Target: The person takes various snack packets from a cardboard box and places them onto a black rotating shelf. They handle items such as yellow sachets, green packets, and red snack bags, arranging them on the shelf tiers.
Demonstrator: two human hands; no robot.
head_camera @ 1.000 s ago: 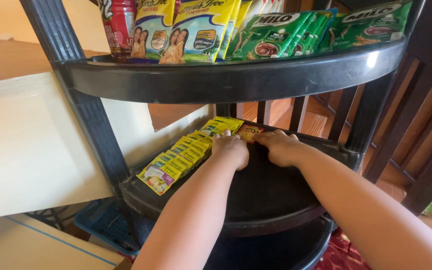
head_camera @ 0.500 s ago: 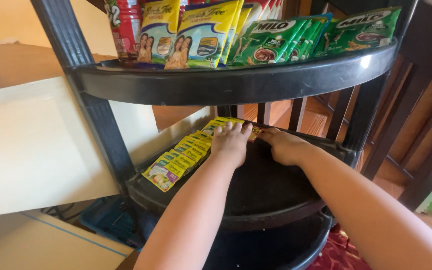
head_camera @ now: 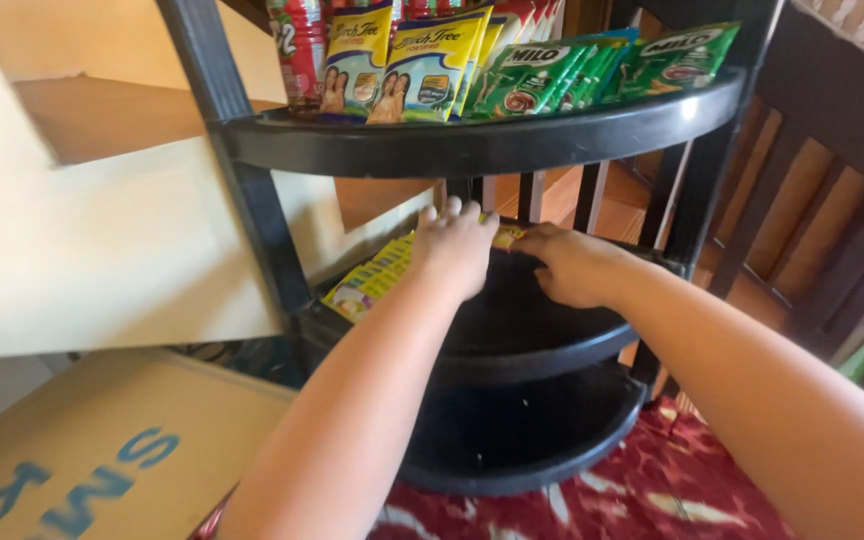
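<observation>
In the head view, both arms are reaching down and forward into the middle shelf [head_camera: 552,335] of a black corner rack. The left hand [head_camera: 457,245] is lying palm down on the near end of a strip of yellow sachets [head_camera: 372,280], fingers spread and curving over it; whether it is actually gripping the strip cannot be told, since the palm side is hidden. The right hand [head_camera: 577,265] is sitting just beside it, to the right, fingers curled and pointing left toward the strip's far end, where a small yellow-orange packet edge [head_camera: 507,236] is showing between the two hands. Whether those fingers are pinching the packet cannot be told either. The two hands are close together, nearly touching.

The sachet strip is running from the hands down and leftward along the shelf's rim, ending by the rack's left post [head_camera: 242,180].

On the top shelf [head_camera: 472,140], above the hands, yellow pouches [head_camera: 412,65] and green sachets [head_camera: 592,70] are standing upright. A cardboard box [head_camera: 102,460] is lying at lower left, and a red patterned rug [head_camera: 652,500] is showing beneath the rack.
</observation>
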